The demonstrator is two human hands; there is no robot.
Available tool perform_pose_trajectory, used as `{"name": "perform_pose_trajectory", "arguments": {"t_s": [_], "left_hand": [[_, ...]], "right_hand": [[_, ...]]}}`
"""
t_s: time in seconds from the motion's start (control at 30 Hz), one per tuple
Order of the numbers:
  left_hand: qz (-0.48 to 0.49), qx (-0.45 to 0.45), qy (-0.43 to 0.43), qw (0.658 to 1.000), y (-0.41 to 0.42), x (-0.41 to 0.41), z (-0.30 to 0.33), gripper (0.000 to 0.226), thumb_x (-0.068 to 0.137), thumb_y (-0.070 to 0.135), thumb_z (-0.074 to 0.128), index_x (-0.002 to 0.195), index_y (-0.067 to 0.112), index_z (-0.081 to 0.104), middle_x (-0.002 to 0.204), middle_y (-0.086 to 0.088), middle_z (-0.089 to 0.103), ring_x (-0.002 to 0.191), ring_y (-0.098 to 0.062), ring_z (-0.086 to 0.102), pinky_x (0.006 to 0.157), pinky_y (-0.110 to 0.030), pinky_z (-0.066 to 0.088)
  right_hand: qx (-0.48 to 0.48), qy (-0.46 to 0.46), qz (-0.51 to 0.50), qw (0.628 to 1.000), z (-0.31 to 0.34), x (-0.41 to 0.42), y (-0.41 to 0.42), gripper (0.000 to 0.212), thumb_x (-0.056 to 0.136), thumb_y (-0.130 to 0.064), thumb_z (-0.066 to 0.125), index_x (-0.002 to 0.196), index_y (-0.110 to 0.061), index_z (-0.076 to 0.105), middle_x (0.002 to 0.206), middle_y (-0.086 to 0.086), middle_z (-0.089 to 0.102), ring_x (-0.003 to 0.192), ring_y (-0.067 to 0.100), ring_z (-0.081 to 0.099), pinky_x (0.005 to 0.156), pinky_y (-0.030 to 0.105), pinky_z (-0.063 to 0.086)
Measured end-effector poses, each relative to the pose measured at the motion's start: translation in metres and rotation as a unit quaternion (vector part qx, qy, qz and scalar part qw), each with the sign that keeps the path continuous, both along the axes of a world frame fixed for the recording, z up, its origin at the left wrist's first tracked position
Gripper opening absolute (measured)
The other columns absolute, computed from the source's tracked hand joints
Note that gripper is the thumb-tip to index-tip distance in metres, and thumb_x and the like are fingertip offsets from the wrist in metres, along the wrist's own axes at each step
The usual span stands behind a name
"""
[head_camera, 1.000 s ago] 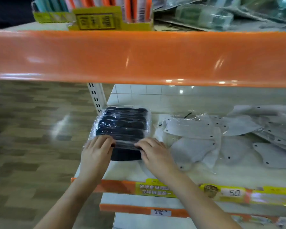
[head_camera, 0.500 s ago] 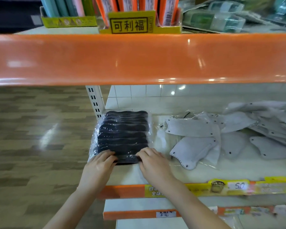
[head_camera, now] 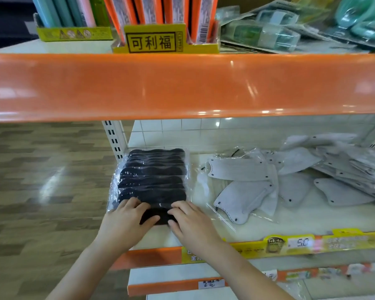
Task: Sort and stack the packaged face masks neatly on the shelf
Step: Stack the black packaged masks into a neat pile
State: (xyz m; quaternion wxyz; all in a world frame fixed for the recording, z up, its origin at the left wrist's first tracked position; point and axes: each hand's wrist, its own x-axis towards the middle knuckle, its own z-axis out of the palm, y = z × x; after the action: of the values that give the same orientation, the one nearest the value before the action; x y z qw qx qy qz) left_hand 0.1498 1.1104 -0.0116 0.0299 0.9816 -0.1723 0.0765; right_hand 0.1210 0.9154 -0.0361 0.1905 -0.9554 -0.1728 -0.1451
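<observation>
A stack of black face masks (head_camera: 152,178) in clear wrappers lies overlapped at the left end of the white shelf (head_camera: 268,226). My left hand (head_camera: 126,221) and right hand (head_camera: 190,221) rest side by side on the stack's near end. The fingers lie flat on the top wrapper, and both thumbs sit against the near edge of the nearest black pack. To the right, grey packaged masks (head_camera: 240,169) lie scattered, one (head_camera: 242,200) tilted toward the front. Several more grey masks are heaped (head_camera: 344,165) at the far right.
The orange front of the upper shelf (head_camera: 182,83) hangs low over this shelf. On it stand a yellow display box (head_camera: 152,42) of orange packs and other goods. A yellow price strip (head_camera: 299,242) runs along the shelf's front edge. Wood-pattern floor (head_camera: 41,180) lies to the left.
Both hands have stayed on the near end of the black stack and shifted only slightly. The nearest pack sticks out less than a second ago. My view has tilted up.
</observation>
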Motion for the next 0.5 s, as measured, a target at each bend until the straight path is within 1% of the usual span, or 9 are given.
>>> {"name": "perform_pose_trajectory", "arguments": {"t_s": [0.07, 0.13, 0.17, 0.23, 0.3, 0.37, 0.43, 0.47, 0.5], "left_hand": [[0.005, -0.023, 0.016, 1.0, -0.009, 0.003, 0.007, 0.029, 0.085, 0.054, 0.059, 0.097, 0.029, 0.068, 0.093, 0.008, 0.064, 0.091, -0.019, 0.063, 0.061, -0.032, 0.049], [0.006, -0.05, 0.041, 0.998, -0.023, 0.006, 0.011, 0.029, 0.093, 0.047, 0.05, 0.113, 0.029, 0.062, 0.11, 0.009, 0.061, 0.108, -0.017, 0.056, 0.077, -0.034, 0.048], [-0.002, -0.064, 0.036, 0.997, -0.031, 0.006, 0.011, 0.029, 0.095, 0.043, 0.046, 0.116, 0.03, 0.06, 0.114, 0.01, 0.06, 0.111, -0.016, 0.054, 0.08, -0.034, 0.047], [-0.015, -0.104, 0.025, 0.994, -0.049, 0.008, 0.012, 0.024, 0.095, 0.037, 0.048, 0.113, 0.029, 0.062, 0.11, 0.01, 0.062, 0.108, -0.016, 0.056, 0.076, -0.034, 0.048], [-0.023, -0.126, 0.02, 0.992, -0.066, 0.01, 0.011, 0.017, 0.093, 0.033, 0.052, 0.103, 0.028, 0.066, 0.1, 0.01, 0.065, 0.098, -0.017, 0.061, 0.067, -0.034, 0.049], [-0.039, -0.12, 0.014, 0.992, -0.085, 0.011, 0.009, 0.018, 0.087, 0.032, 0.05, 0.09, 0.029, 0.068, 0.087, 0.012, 0.066, 0.084, -0.016, 0.065, 0.054, -0.033, 0.048], [-0.051, -0.122, 0.008, 0.991, -0.104, 0.011, 0.006, 0.02, 0.08, 0.033, 0.048, 0.081, 0.03, 0.067, 0.077, 0.012, 0.065, 0.073, -0.014, 0.065, 0.044, -0.03, 0.046], [-0.06, -0.126, 0.002, 0.99, -0.113, 0.012, 0.003, 0.02, 0.078, 0.033, 0.048, 0.079, 0.03, 0.067, 0.076, 0.013, 0.065, 0.072, -0.013, 0.065, 0.042, -0.03, 0.045], [-0.068, -0.13, -0.001, 0.989, -0.123, 0.012, 0.001, 0.021, 0.078, 0.033, 0.046, 0.079, 0.03, 0.067, 0.076, 0.013, 0.064, 0.072, -0.013, 0.064, 0.041, -0.029, 0.045]], "right_hand": [[0.001, 0.018, 0.011, 1.0, 0.001, 0.001, 0.0, 0.036, 0.088, -0.035, 0.04, 0.101, -0.021, 0.071, 0.107, -0.007, 0.061, 0.097, 0.011, 0.059, 0.084, 0.024, 0.051], [0.018, 0.044, 0.027, 0.998, 0.005, 0.001, -0.002, 0.043, 0.089, -0.034, 0.034, 0.107, -0.017, 0.069, 0.113, -0.004, 0.06, 0.103, 0.015, 0.057, 0.09, 0.029, 0.048], [0.028, 0.054, 0.028, 0.998, 0.008, 0.001, -0.005, 0.046, 0.09, -0.035, 0.03, 0.11, -0.016, 0.067, 0.117, -0.003, 0.059, 0.107, 0.016, 0.055, 0.092, 0.03, 0.045], [0.047, 0.048, 0.012, 0.998, 0.013, 0.001, -0.015, 0.047, 0.09, -0.034, 0.027, 0.112, -0.015, 0.065, 0.118, -0.003, 0.057, 0.108, 0.016, 0.053, 0.091, 0.03, 0.045], [0.054, 0.02, -0.02, 0.998, 0.014, 0.002, -0.031, 0.039, 0.088, -0.03, 0.032, 0.105, -0.017, 0.064, 0.111, -0.005, 0.058, 0.102, 0.017, 0.056, 0.083, 0.032, 0.05], [0.043, -0.009, -0.063, 0.997, 0.013, 0.003, -0.052, 0.032, 0.081, -0.029, 0.04, 0.098, -0.019, 0.065, 0.103, -0.006, 0.06, 0.092, 0.017, 0.06, 0.072, 0.029, 0.054], [0.005, 0.0, -0.111, 0.994, 0.012, 0.004, -0.076, 0.03, 0.071, -0.035, 0.05, 0.093, -0.022, 0.065, 0.098, -0.006, 0.061, 0.085, 0.017, 0.063, 0.064, 0.028, 0.055], [-0.015, 0.011, -0.134, 0.991, 0.01, 0.003, -0.088, 0.031, 0.066, -0.039, 0.059, 0.092, -0.023, 0.064, 0.097, -0.005, 0.061, 0.084, 0.018, 0.064, 0.062, 0.029, 0.054], [-0.031, 0.022, -0.152, 0.988, 0.008, 0.001, -0.099, 0.038, 0.06, -0.043, 0.069, 0.092, -0.022, 0.064, 0.098, -0.003, 0.061, 0.084, 0.02, 0.065, 0.061, 0.03, 0.055]]}}
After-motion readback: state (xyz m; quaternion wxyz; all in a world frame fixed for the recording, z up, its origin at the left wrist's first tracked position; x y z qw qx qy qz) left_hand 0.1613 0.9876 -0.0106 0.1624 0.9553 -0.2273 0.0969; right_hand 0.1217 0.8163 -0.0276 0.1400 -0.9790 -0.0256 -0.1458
